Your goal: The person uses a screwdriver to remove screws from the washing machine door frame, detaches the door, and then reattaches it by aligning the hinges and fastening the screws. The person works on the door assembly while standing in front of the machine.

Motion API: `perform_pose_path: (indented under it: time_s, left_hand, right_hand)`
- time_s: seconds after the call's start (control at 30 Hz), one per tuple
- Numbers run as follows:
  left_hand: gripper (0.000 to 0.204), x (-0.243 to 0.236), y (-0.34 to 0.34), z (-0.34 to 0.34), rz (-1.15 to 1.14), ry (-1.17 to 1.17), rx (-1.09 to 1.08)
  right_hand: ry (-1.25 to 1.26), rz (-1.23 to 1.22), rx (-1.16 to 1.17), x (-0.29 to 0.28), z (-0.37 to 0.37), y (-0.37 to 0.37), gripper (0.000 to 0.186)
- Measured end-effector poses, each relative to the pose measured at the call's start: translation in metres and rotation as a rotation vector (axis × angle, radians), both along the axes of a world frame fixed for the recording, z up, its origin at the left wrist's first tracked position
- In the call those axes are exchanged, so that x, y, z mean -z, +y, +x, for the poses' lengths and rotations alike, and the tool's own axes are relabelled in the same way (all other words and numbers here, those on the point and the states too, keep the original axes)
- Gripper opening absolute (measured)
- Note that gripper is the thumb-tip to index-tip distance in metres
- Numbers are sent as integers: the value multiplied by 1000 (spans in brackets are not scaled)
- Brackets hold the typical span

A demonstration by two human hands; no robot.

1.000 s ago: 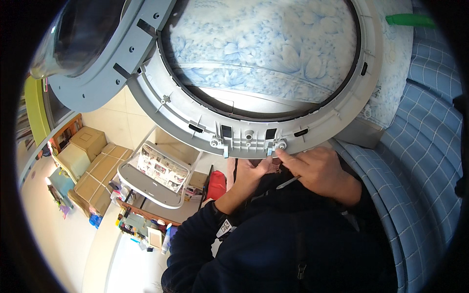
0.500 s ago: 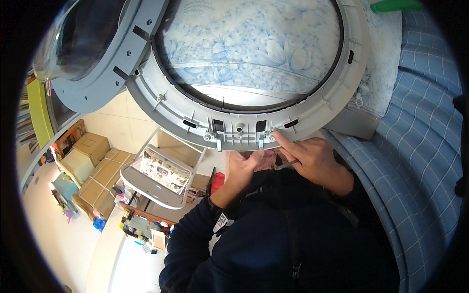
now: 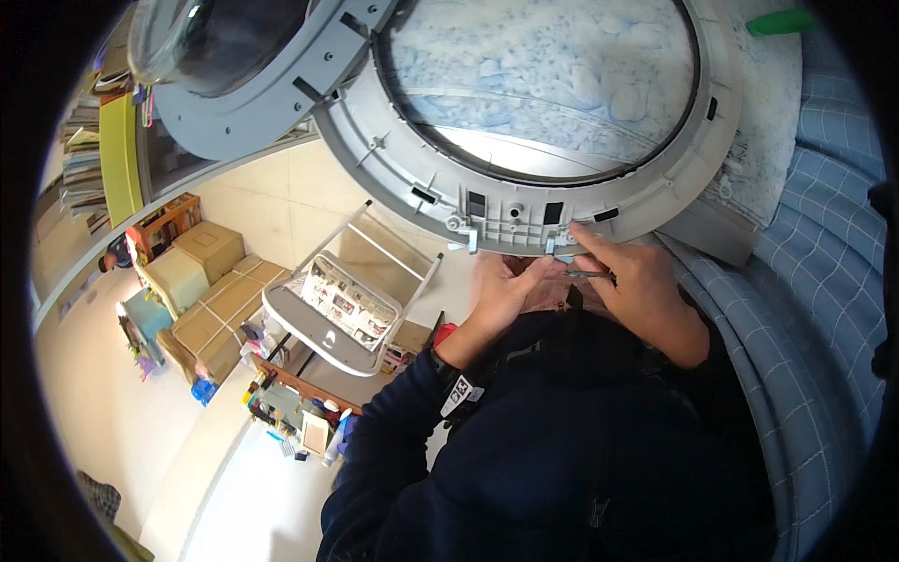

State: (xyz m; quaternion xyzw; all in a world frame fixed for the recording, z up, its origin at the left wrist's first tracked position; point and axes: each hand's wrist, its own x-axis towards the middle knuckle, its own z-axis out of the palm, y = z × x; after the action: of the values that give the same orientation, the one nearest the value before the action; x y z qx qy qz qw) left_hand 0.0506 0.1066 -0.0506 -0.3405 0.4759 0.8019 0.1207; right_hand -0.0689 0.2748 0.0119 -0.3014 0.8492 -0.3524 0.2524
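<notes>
Ring [image 3: 398, 169] | left hand [image 3: 501, 302] beside it, grip unclear | right hand [image 3: 644, 292] grasping slim tool [image 3: 592, 273]

No words or numbers are clear enough to read. Near 6 o'clock, a white tag [image 3: 459, 395] sits at the cuff of the left sleeve [image 3: 384, 440], with thick black marks like a blocky code. Just below 9 o'clock, a printed sheet [image 3: 348, 302] lies on a grey and white chair [image 3: 304, 330]. It has rows of tiny dark and red print, too small to make out. Close to 10 o'clock, stacked books [image 3: 82, 164] show thin edges, and any letters there are too blurry to tell.
</notes>
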Motion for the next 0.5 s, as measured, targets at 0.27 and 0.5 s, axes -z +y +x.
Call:
perform_pose_path:
  time_s: [0.27, 0.5]
  left_hand:
    - [37, -16, -58, 14, -51, -27, -335]
    - [28, -20, -86, -6, -26, -146, -305]
  right_hand:
    - [-17, 76, -40, -8, -5, -9, 35]
    - [131, -36, -262, -10, 3, -49, 42]
